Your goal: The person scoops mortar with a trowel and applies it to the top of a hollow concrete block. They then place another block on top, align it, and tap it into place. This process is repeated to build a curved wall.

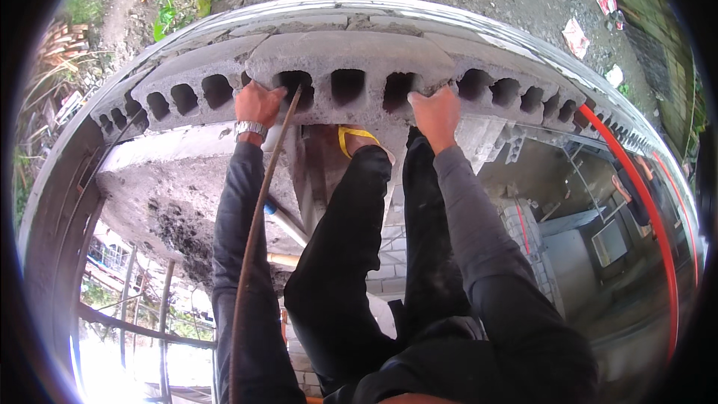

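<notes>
Unfinished building, upper level: open drop to bare ground beyond the slab edge. The hollow-core concrete block (348, 75) lies across that edge, directly ahead of the person. Left hand (256, 103) and right hand (436, 110) are each closed on its near face beside the core holes. Risk, in my judgement: the block tips outward and falls, pulling the person's weight forward. A rusty rod (258, 224) stands by the left arm.

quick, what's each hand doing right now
Left hand: closed on the left end of the hollow concrete block.
Right hand: closed on the block's right end.
</notes>
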`<state>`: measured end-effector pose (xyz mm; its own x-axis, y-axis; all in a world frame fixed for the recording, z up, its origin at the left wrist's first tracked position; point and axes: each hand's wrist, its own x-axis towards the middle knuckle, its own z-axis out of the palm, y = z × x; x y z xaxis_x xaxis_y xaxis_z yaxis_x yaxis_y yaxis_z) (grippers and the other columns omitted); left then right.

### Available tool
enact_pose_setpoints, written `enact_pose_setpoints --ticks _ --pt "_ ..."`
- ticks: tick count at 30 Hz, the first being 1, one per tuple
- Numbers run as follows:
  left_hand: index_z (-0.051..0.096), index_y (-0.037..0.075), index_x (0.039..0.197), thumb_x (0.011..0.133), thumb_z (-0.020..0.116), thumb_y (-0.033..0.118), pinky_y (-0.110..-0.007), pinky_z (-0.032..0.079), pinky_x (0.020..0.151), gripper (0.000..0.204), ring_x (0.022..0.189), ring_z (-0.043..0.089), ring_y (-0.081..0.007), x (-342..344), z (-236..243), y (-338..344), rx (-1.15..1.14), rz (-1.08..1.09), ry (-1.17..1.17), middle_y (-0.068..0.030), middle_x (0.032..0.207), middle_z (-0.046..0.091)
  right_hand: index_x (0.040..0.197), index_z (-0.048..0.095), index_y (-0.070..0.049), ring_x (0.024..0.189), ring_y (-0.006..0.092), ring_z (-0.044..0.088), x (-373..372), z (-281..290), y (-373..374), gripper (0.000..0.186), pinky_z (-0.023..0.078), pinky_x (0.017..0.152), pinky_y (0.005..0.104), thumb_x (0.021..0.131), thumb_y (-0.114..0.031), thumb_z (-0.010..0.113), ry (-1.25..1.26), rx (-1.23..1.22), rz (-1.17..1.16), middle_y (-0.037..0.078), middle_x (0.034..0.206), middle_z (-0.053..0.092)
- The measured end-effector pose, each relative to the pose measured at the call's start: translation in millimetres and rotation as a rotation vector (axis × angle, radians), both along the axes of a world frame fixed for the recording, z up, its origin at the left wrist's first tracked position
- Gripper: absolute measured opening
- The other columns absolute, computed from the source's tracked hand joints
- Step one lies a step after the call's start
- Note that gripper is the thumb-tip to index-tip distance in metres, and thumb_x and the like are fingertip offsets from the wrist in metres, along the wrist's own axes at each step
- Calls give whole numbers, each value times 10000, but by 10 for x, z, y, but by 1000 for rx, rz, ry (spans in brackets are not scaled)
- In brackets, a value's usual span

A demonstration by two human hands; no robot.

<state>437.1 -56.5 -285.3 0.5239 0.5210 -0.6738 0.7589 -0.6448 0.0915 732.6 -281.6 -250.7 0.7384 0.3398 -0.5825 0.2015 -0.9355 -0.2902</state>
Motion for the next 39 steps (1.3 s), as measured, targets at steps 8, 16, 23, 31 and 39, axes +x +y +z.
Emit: enact_pose_setpoints --ticks 8,16,23,31,39 --pt "787 260 887 924 632 433 -485 535 639 235 766 681 -390 -77 583 -76 13 1 -58 -197 797 658 939 679 45 854 466 698 4 544 -13 428 541 777 518 714 -300 794 3 -22 -10 254 853 722" --pt "682 -72 801 806 743 513 -531 549 723 588 798 687 -477 -59 187 -29 -27 346 -56 -299 799 690 943 667 32 869 471 693 39 300 5 425 546 786 518 713 -298 803 8 -48 47 255 859 720" --pt "674 -100 837 789 757 505 -512 565 775 612 862 703 -471 -37 -212 26 7 372 -44 -305 860 707 958 655 42 886 473 694 63 -89 74 442 545 810 510 710 -292 804 12 -39 27 263 860 718" --pt "769 112 976 859 711 506 -499 562 802 416 902 706 -426 8 -327 73 -29 226 44 -273 932 709 905 656 62 840 467 698 36 -281 26 449 549 789 507 706 -317 793 18 -47 15 262 826 715" --pt "699 -78 904 811 750 524 -488 558 872 611 973 704 -435 70 -403 68 -25 406 50 -293 962 721 944 666 48 880 457 708 -16 -483 -58 462 554 816 509 722 -337 791 -14 6 17 259 854 723"
